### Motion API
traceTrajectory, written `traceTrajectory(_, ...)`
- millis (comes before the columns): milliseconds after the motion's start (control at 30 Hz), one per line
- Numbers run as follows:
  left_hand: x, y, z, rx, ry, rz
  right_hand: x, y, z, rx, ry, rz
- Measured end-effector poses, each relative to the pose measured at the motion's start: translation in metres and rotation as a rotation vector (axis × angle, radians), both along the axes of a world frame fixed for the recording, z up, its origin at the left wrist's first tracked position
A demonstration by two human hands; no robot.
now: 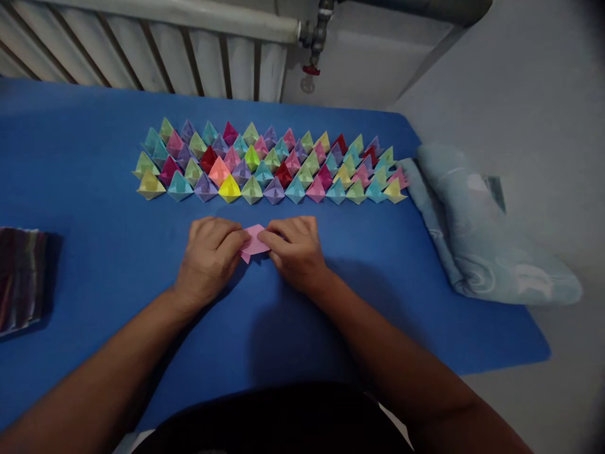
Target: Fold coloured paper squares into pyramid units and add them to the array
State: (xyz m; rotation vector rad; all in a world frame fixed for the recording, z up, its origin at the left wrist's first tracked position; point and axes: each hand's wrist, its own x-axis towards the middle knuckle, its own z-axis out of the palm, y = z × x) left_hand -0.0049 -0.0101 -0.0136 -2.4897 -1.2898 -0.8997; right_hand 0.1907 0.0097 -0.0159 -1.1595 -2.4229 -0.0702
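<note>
A small pink folded paper (256,241) is held between my two hands, just above the blue surface. My left hand (210,255) pinches its left side between thumb and fingers. On the right side, my right hand (297,249) grips it the same way, fingers curled. A small pink flap points down near my left fingertips. Beyond my hands stand several rows of folded paper boats (251,191) in yellow, blue, purple, pink, green and red, packed close together.
A blue mat (118,265) lies under everything. At the left edge is a dark stack (21,277), blurred. A folded pale teal blanket (491,252) lies on the right. Behind the mat are a white radiator (203,60) and a pipe valve with a red handle (311,70).
</note>
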Motion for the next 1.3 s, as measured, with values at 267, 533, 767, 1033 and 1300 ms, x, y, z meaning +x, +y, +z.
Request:
traceTrajectory(267,-0.004,-0.024,-0.001,-0.246,0.112,-0.036,0.013,-0.027,0.0,-0.126,-0.129,0.08)
traceTrajectory(533,-0.013,-0.018,0.005,-0.346,0.072,-0.098,0.019,-0.038,0.006,-0.191,-0.021,0.035)
traceTrajectory(767,-0.017,-0.015,0.004,-0.356,0.054,-0.107,0.018,-0.037,0.007,-0.264,0.064,0.005)
traceTrajectory(1033,-0.021,-0.008,-0.002,-0.438,-0.083,-0.032,0.017,-0.034,0.002,-0.396,0.255,-0.09)
traceTrajectory(1300,-0.014,0.002,-0.006,-0.5,-0.103,0.086,0.013,-0.033,0.002,-0.432,0.289,-0.171)
